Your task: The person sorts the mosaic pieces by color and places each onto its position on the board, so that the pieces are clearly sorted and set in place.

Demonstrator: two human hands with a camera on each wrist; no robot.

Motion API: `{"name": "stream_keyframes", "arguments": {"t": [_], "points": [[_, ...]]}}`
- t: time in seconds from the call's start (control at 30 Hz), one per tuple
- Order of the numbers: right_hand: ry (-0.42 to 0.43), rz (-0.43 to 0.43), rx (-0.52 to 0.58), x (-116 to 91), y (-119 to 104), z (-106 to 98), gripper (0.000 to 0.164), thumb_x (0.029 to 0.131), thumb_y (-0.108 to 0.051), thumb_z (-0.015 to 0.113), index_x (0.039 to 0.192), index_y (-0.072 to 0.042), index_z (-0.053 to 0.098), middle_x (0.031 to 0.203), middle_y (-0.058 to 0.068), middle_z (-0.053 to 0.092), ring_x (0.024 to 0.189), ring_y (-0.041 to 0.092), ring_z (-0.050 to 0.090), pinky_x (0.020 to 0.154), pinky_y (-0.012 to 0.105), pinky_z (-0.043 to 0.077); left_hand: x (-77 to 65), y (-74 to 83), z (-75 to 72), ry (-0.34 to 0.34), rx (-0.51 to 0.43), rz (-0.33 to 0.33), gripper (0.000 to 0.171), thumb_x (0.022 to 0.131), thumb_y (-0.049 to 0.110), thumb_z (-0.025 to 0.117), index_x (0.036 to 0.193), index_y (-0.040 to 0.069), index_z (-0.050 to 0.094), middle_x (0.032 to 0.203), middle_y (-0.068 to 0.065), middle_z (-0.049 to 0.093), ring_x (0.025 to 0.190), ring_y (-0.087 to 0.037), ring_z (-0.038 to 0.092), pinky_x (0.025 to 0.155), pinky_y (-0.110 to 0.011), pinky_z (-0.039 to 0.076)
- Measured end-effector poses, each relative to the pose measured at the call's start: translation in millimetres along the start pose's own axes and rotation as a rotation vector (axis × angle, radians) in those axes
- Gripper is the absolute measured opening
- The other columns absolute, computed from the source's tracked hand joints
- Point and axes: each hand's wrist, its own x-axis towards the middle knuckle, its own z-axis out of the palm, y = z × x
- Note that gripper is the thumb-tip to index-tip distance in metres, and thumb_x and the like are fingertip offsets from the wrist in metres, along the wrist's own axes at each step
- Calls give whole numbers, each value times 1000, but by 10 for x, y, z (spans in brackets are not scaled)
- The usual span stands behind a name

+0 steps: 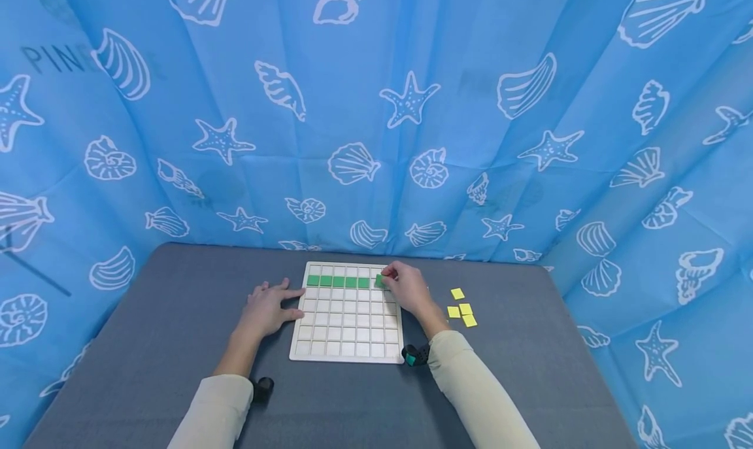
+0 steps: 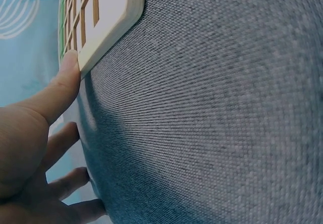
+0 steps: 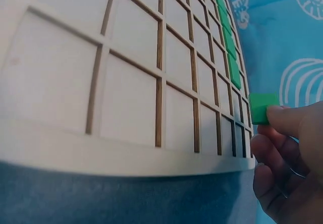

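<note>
A pale wooden board (image 1: 348,359) with a grid of square recesses lies flat on the table. Several green square tiles (image 1: 338,282) fill its second row from the back, starting at the left side. My right hand (image 1: 410,291) pinches another green tile (image 3: 261,108) between thumb and fingers, over the right end of that row. At the board's left edge is my left hand (image 1: 266,310), thumb tip (image 2: 69,61) on the rim and the other fingers spread. The left hand grips nothing.
Several yellow square tiles (image 1: 465,308) lie loose on the grey table (image 1: 518,370), right of the board and beyond the right forearm. A blue curtain (image 1: 376,109) with white shell prints hangs behind the table and along its sides.
</note>
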Motion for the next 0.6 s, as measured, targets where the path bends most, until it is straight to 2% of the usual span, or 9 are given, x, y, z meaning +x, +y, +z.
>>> {"name": "stream_keyframes", "arguments": {"t": [0.6], "points": [[-28,-65,-156,130,-34,106,9,99,-15,68,106,-11,72,99,5,72,93,20,67,82,38,57,-5,2,-4,0,-1,-14,59,91,36,77,146,28,58,166,-16,34,153,-55,17,120,-75,17]]}}
